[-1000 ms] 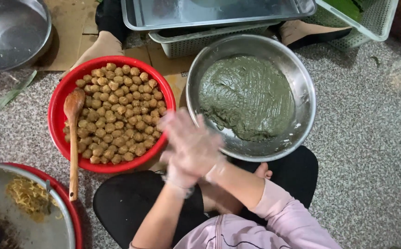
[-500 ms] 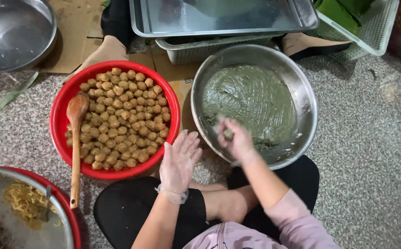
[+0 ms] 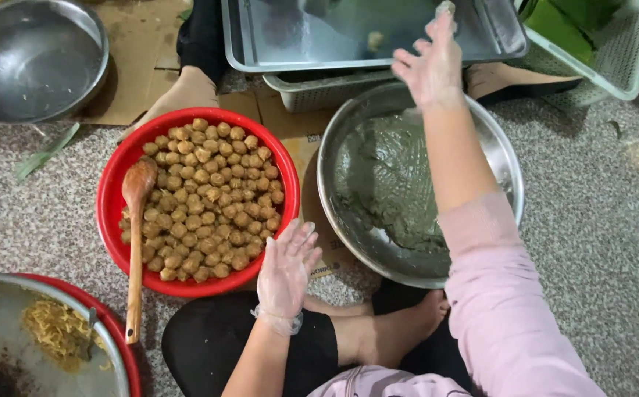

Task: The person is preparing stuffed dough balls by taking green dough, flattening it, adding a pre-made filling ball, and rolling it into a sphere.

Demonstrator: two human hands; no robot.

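Green-grey dough in the round steel bowl (image 3: 503,158) is overreached by the gloved right hand (image 3: 428,66), fingers spread, nothing grasped; the gloved left hand (image 3: 287,268) is held open, empty.

Our right hand (image 3: 428,65) is stretched far forward at the end of a straight, pink-sleeved arm, gloved fingers spread loose and its grip slack. Our left hand (image 3: 288,268) hovers low near our lap, gloved too, palm down, fingers fanned apart, holding nothing.
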